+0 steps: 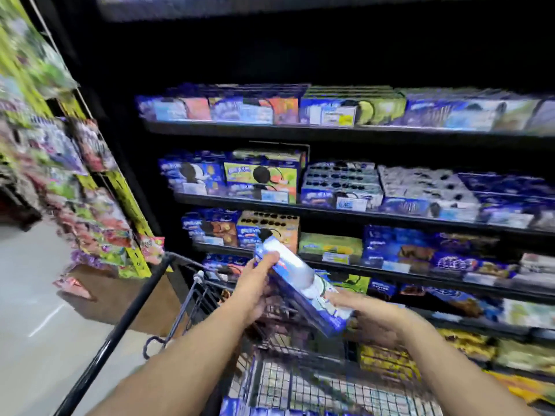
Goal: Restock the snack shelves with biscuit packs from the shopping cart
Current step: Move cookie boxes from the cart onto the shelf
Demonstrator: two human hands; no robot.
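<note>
Gripping the blue biscuit box (297, 280) by its top end, tilted above the shopping cart (123, 322), left hand (259, 276) carries it, right hand (368, 316) at the bottom end, hold unclear in blur; weak support risks a drop.

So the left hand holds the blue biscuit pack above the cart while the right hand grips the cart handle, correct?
No. The right hand is not on the cart handle: it touches the lower end of the blue biscuit pack. The left hand does hold the pack, by its upper end, above the cart. The head view shows this.
</note>
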